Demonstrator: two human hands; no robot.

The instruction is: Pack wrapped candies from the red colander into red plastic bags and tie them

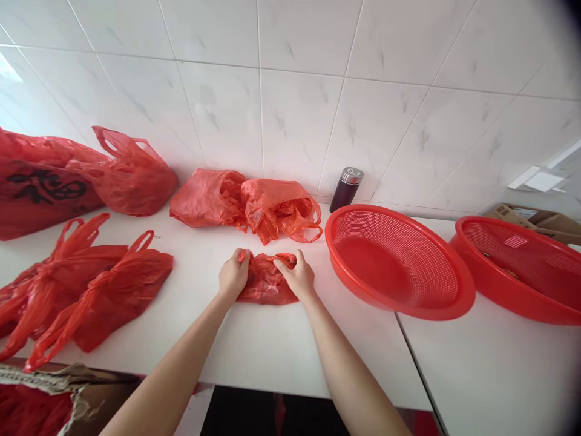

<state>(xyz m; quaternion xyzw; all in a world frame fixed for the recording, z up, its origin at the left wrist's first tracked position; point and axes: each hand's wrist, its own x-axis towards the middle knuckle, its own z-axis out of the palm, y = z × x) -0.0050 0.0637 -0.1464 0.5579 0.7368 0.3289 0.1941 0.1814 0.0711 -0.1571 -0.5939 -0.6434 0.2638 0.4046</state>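
A crumpled red plastic bag (267,281) lies on the white table in front of me, between both hands. My left hand (233,277) is closed on its upper left edge, with a bit of red plastic showing between the fingers. At the upper right edge my right hand (297,275) pinches the plastic between thumb and fingers. Dark shapes show faintly through the bag, but I cannot make out what they are. Just behind it sit two more red plastic bags, a full one (206,197) and a looser one (281,209) with its handles splayed.
An empty-looking red colander (394,260) stands to the right, and another red colander (526,266) beyond it holds small items. A dark thermos (345,189) is by the tiled wall. Tied red bags (113,290) lie at left. A cardboard box (104,399) sits below the table edge.
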